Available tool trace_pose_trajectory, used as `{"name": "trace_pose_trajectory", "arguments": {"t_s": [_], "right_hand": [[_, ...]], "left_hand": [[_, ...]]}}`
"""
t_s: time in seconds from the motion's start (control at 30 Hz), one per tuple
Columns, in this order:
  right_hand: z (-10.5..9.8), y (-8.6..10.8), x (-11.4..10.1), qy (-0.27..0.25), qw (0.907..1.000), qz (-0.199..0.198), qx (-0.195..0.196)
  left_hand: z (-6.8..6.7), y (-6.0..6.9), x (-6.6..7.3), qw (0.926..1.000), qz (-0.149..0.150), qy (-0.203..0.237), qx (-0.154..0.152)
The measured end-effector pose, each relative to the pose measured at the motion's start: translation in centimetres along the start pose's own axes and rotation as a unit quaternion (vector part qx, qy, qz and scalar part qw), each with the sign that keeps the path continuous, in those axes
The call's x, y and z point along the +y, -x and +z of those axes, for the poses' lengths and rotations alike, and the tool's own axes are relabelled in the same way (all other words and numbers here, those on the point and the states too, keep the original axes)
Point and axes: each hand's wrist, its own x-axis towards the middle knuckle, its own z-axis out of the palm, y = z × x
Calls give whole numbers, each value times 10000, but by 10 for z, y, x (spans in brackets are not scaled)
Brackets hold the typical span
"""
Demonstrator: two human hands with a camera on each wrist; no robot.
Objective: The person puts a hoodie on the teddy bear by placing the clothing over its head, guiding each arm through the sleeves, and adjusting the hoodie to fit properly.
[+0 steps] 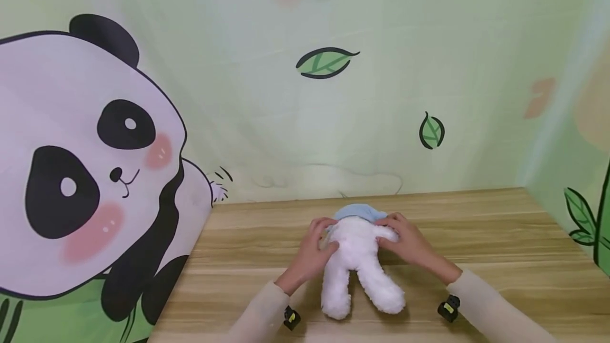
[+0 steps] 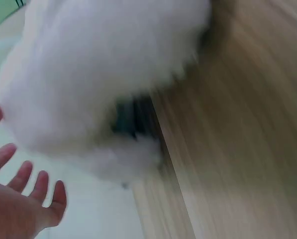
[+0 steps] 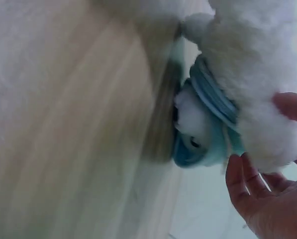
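A white plush toy (image 1: 352,242) with a light blue cap (image 1: 359,212) lies on the wooden table, its legs toward the camera. Its face is hidden in the head view; part of it, with a dark eye, shows low by the tabletop in the right wrist view. My left hand (image 1: 312,247) is at the toy's left side, thumb by the body; in the left wrist view the fingers (image 2: 23,175) are spread beside the fur. My right hand (image 1: 405,240) holds the toy's arm (image 3: 270,134) on the other side, between thumb and fingers.
The wooden table (image 1: 476,237) reaches back to a pale green cloth backdrop (image 1: 238,94). A large printed panda (image 1: 95,147) is on the left of the backdrop, with printed leaves (image 1: 326,62) in the middle. Small black devices (image 1: 449,308) sit by both wrists.
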Motion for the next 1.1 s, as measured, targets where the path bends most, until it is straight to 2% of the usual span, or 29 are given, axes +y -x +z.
{"name": "trace_pose_trajectory", "arguments": {"t_s": [0.13,0.23,0.33,0.4,0.5,0.63,0.8,0.87,0.97,1.1], "right_hand": [[-10,-2,1,277,9993,-112,-214],[-18,-4,-2,504,9980,82,-368],[-23,-10,-9,972,9948,232,-210],[-24,-17,-14,1325,9910,157,-72],[-22,-30,-22,1775,9838,-228,-77],[-19,-45,-28,1985,9770,-653,-427],[-16,-55,-25,2211,9687,-795,-805],[-14,-58,-24,2282,9663,-808,-871],[-11,-61,-23,2331,9642,-903,-882],[-9,-65,-22,2465,9592,-1008,-949]], "left_hand": [[-11,-3,-10,9995,-286,110,-3],[-14,-9,-12,9995,-307,25,78],[-13,-19,-8,9985,-78,-488,242],[-12,-30,-6,9939,168,-1040,326],[-11,-45,-2,9816,386,-1856,236],[-8,-61,1,9612,523,-2698,-233],[-4,-72,3,9384,779,-3298,-672],[-2,-75,3,9303,873,-3489,-722],[1,-80,1,9132,936,-3904,-700],[4,-85,2,9008,808,-4205,-721]]}}
